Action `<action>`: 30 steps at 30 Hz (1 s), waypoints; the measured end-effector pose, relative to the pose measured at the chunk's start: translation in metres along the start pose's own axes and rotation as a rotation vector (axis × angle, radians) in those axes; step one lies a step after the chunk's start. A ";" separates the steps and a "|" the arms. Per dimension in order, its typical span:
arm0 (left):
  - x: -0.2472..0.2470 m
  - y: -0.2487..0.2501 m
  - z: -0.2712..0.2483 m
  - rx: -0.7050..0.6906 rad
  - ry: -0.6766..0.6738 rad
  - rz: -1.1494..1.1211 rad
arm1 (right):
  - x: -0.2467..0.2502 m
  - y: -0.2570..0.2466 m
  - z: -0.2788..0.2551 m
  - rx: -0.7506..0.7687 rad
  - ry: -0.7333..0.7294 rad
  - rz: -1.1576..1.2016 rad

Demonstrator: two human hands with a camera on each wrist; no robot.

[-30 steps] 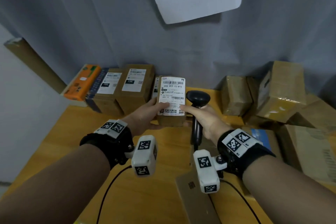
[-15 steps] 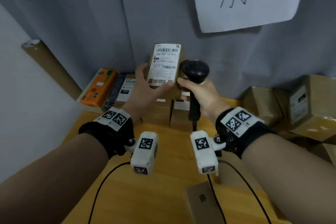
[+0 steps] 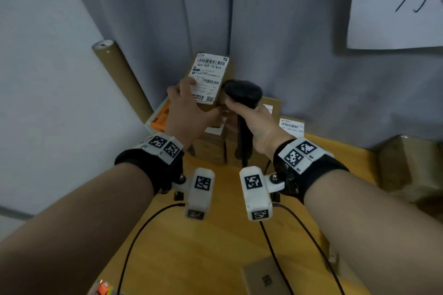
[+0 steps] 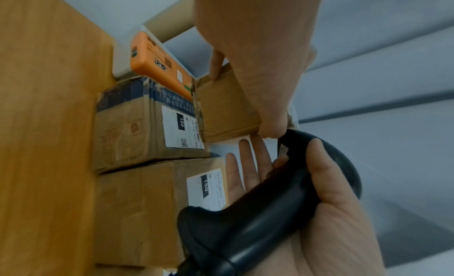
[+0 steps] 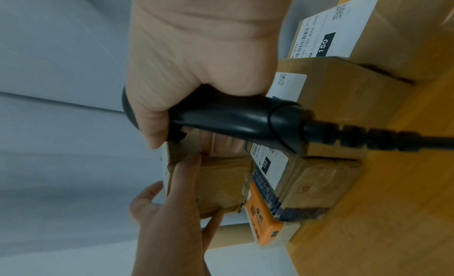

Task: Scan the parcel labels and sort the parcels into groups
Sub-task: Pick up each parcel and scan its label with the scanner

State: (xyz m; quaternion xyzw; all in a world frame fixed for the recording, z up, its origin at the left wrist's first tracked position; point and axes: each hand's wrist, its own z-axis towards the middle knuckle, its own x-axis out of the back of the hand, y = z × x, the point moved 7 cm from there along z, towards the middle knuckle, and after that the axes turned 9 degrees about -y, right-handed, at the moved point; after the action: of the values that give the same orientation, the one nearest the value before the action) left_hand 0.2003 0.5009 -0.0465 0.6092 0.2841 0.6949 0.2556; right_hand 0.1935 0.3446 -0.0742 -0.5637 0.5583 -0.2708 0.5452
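Gripping the labelled parcel [image 3: 217,84] aloft at 12 o'clock above the desk's [image 3: 191,235] sorted "150" boxes [image 4: 157,124], the left hand [image 3: 189,112] curls round it while the right hand [image 3: 254,124] wraps the barcode scanner [image 3: 242,93]. Its label reads "502-602-12-815"; stacking it among the 150s would likely missort it, or it could slip.

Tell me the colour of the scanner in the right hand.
Black; the scanner shows best in the right wrist view.
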 end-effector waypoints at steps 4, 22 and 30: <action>-0.009 -0.015 0.012 0.099 -0.020 0.072 | 0.028 -0.005 0.006 -0.003 0.175 -0.140; -0.076 -0.033 0.046 0.171 -0.260 0.111 | 0.099 0.025 0.014 -0.131 0.290 -0.286; -0.055 0.005 0.035 0.072 -0.087 0.270 | 0.103 -0.012 -0.024 -0.132 0.235 -0.217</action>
State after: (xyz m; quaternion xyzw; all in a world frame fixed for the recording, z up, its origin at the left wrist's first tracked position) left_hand 0.2424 0.4613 -0.0783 0.6802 0.2127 0.6853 0.1498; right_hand 0.1996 0.2395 -0.0880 -0.6196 0.5706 -0.3550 0.4056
